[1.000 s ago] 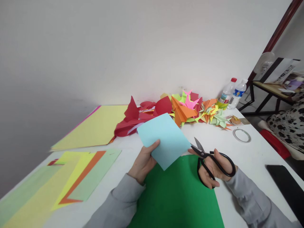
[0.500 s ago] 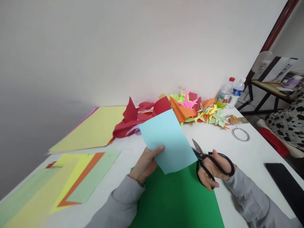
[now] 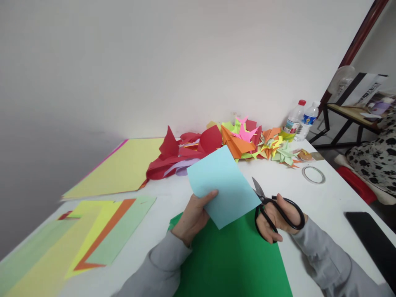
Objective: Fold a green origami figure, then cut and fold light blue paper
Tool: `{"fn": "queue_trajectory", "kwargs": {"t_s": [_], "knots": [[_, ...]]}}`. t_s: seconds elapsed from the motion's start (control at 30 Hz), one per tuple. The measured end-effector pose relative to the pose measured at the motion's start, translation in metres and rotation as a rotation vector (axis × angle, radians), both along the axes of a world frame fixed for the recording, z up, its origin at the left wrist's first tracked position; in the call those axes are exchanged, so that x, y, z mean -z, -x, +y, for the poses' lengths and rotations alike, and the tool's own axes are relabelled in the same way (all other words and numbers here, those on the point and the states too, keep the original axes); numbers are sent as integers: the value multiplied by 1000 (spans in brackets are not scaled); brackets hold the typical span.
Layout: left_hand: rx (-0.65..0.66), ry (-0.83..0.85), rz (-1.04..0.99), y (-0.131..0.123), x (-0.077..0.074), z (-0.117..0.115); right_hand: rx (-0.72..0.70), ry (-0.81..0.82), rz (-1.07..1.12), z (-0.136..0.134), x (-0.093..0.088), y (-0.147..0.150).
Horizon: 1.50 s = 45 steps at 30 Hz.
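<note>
My left hand [image 3: 198, 212] pinches a light blue sheet of paper [image 3: 229, 185] at its lower left edge, thumb on top and fingers hidden beneath. My right hand [image 3: 275, 218] has its thumb and fingers through the black handles of a pair of scissors [image 3: 262, 199]. The blades are parted at the sheet's right corner, one above the paper and the other partly hidden behind it. Under both hands lies a large green sheet [image 3: 232, 255] on the white table.
Coloured sheets [image 3: 108, 235] and a yellow stack [image 3: 123, 165] lie to the left. Folded paper pieces [image 3: 238, 142] and red cut-outs [image 3: 182, 150] line the wall. Two bottles [image 3: 292, 121], a tape roll [image 3: 313, 175] and a black flat object [image 3: 371, 243] are on the right.
My left hand has moved the blue sheet slightly right and down, its corner now closer in between the scissor blades. The scissors have shifted up a little.
</note>
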<state>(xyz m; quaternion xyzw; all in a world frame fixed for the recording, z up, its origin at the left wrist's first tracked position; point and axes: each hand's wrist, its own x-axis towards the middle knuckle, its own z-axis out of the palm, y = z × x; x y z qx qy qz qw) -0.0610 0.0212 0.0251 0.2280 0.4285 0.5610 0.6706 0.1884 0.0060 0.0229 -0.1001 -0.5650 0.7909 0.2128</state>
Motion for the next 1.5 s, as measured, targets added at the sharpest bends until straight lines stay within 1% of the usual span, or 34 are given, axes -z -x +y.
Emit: {"fn": "queue_trajectory", "kwargs": {"t_s": [0.23,0.37,0.53,0.67,0.87,1.03,1.23,1.37,1.5], "knots": [[-26,56,-10,-5,-4,-2,66,8,-12,0,-1,2],[-11,49,-22,-5,-3,-1,91,21,1,0,-3,3],[-41,33,-28,-4,0,0,112,27,23,-1,-2,4],[-69,41,-26,-5,-2,-1,136,27,50,-1,-2,6],[-72,62,-24,-8,-6,-2,177,50,91,-1,-2,9],[-79,56,-35,-8,-5,-2,183,73,101,-2,1,10],[-41,44,-36,-9,-1,-4,115,73,71,-3,1,10],[-6,32,-29,-10,2,-5,133,81,41,-3,-1,10],[1,26,-6,-10,3,-5,161,94,54,-3,-3,11]]}}
